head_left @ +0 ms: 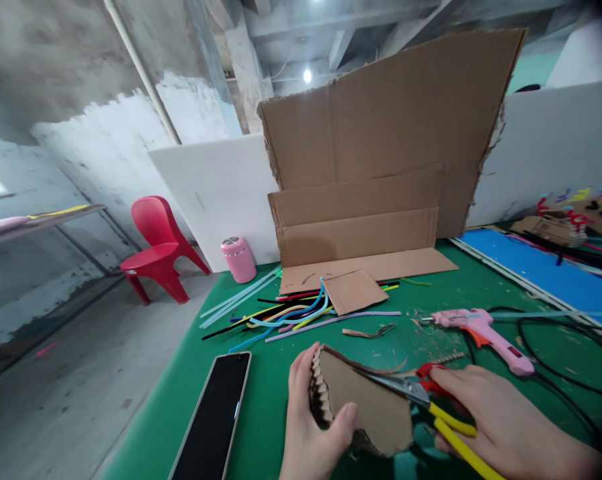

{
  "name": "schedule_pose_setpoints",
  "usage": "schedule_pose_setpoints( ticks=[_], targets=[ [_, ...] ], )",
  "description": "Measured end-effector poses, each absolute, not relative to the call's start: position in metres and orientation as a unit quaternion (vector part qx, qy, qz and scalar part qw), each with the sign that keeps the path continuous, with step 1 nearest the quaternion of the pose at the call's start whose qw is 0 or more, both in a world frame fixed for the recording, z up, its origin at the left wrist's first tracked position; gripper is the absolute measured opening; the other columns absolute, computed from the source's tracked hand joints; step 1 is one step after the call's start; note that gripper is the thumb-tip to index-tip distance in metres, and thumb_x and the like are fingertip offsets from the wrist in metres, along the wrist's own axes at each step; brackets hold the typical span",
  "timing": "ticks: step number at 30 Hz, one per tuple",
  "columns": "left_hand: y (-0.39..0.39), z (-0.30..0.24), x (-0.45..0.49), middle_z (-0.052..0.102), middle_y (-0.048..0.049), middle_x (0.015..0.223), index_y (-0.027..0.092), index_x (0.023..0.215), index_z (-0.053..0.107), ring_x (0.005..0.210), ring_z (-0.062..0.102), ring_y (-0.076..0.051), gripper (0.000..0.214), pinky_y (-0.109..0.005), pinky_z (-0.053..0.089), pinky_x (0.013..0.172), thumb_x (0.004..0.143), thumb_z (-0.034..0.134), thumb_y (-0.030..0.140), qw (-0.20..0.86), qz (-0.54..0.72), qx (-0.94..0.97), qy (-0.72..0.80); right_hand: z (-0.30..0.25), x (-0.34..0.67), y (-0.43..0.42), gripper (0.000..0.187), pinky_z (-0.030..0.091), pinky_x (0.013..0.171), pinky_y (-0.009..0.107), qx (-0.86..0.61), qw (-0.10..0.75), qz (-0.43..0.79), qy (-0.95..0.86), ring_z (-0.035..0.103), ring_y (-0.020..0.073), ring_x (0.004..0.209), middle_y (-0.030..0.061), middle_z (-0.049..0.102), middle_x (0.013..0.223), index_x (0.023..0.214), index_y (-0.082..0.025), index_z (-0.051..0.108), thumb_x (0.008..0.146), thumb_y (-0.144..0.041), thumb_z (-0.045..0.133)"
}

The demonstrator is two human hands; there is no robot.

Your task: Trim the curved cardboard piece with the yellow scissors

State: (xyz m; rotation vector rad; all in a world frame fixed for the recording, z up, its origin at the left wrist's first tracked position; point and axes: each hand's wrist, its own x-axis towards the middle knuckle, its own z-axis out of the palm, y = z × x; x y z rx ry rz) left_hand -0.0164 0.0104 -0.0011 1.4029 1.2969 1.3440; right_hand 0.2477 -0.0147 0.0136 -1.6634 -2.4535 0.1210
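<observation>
My left hand [311,420] grips a small cardboard piece [368,410] with a toothed, zigzag-cut left edge, thumb on its front face and fingers curled behind. My right hand [501,420] is closed on scissors [431,400] with red and yellow handles. The blades lie along the upper edge of the cardboard piece. Both hands are low over the green table [261,407], near its front edge.
A pink glue gun [481,327] with black cable lies right of centre. Coloured pipe cleaners [291,313], a cardboard square [353,291] and scraps lie behind. A phone [213,420] rests at left. A large cardboard sheet [381,153], pink cylinder [238,259], blue board [551,273] and red chair [155,247] stand further off.
</observation>
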Motion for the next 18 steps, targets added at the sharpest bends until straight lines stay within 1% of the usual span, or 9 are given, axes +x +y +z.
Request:
schedule_pose_setpoints(
  ticks=[2,4,9,12,15,18],
  targets=[
    [0.011,-0.001,-0.016,0.054,-0.0144,0.125,0.019,0.128,0.051,0.115,0.056,-0.034,0.078,-0.044,0.049,0.094,0.066,0.064,0.063,0.395,0.526,0.554,0.511,0.013,0.248,-0.016,0.058,0.053,0.062,0.041,-0.563,0.094,0.040,-0.820,0.064,0.0263,0.072,0.0072,0.069,0.090,0.102,-0.019,0.064,0.075,-0.070,0.059],
    [0.010,-0.001,-0.016,0.053,-0.0141,0.126,0.019,0.128,0.049,0.115,0.055,-0.034,0.079,-0.043,0.049,0.094,0.066,0.064,0.065,0.398,0.523,0.554,0.510,0.014,0.248,-0.017,0.060,0.054,0.061,0.041,-0.564,0.094,0.034,-0.820,0.064,0.0268,0.073,0.0081,0.070,0.091,0.102,-0.019,0.065,0.074,-0.072,0.059],
    [0.010,-0.002,-0.014,0.048,-0.0129,0.129,0.021,0.128,0.048,0.119,0.051,-0.035,0.077,-0.048,0.041,0.102,0.067,0.063,0.066,0.410,0.534,0.545,0.499,0.015,0.247,-0.019,0.059,0.054,0.055,0.040,-0.563,0.097,-0.007,-0.820,0.066,0.0279,0.071,0.0095,0.071,0.090,0.098,-0.019,0.067,0.076,-0.072,0.055],
    [0.010,-0.001,-0.014,0.047,-0.0116,0.128,0.023,0.128,0.047,0.120,0.049,-0.035,0.074,-0.050,0.038,0.103,0.068,0.064,0.063,0.409,0.536,0.539,0.505,0.016,0.247,-0.020,0.057,0.055,0.055,0.039,-0.560,0.105,-0.039,-0.821,0.067,0.0268,0.069,0.0091,0.072,0.090,0.099,-0.019,0.066,0.077,-0.070,0.055],
    [0.010,0.001,-0.014,0.046,-0.0111,0.128,0.024,0.128,0.047,0.119,0.049,-0.035,0.074,-0.050,0.038,0.103,0.068,0.064,0.063,0.403,0.535,0.539,0.511,0.019,0.246,-0.020,0.054,0.056,0.053,0.037,-0.548,0.109,-0.066,-0.827,0.067,0.0249,0.067,0.0075,0.073,0.088,0.097,-0.019,0.067,0.074,-0.068,0.061],
    [0.010,-0.001,-0.013,0.047,-0.0116,0.127,0.023,0.129,0.047,0.118,0.050,-0.035,0.075,-0.050,0.038,0.102,0.068,0.063,0.064,0.407,0.532,0.542,0.507,0.025,0.242,-0.017,0.052,0.056,0.051,0.035,-0.529,0.121,-0.098,-0.834,0.068,0.0254,0.067,0.0083,0.073,0.087,0.092,-0.019,0.067,0.070,-0.065,0.067]
  ],
)
